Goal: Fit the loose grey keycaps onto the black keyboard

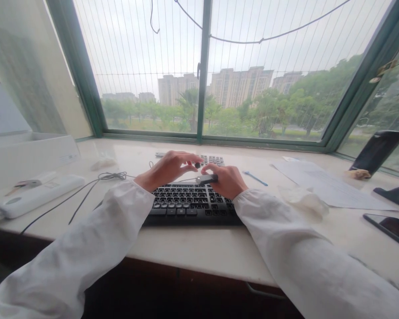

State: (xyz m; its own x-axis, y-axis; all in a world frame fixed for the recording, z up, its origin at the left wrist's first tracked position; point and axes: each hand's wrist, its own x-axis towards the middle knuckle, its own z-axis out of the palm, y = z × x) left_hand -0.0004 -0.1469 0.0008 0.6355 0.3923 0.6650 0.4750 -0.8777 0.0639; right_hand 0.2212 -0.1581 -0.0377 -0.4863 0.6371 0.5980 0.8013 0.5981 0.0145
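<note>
A black keyboard (pixel 182 199) lies on the white tabletop, with most of its keycaps off and the bottom row still bearing several. Above it, my left hand (pixel 169 169) pinches a small black keycap (pixel 197 165) between thumb and fingertips. Close beside it, my right hand (pixel 228 179) is closed around a small grey-and-black tool (pixel 206 179), whose exact kind I cannot make out. Behind both hands, loose keycaps (pixel 213 160) lie in rows, partly hidden by the fingers.
A coiled black cable (pixel 113 176) and a white power strip (pixel 43 195) lie left, near a white box (pixel 29 155). On the right are a blue stick-like tool (pixel 255 178), paper sheets (pixel 329 184), crumpled plastic (pixel 302 200), a phone (pixel 390 228) and an upright dark device (pixel 377 153).
</note>
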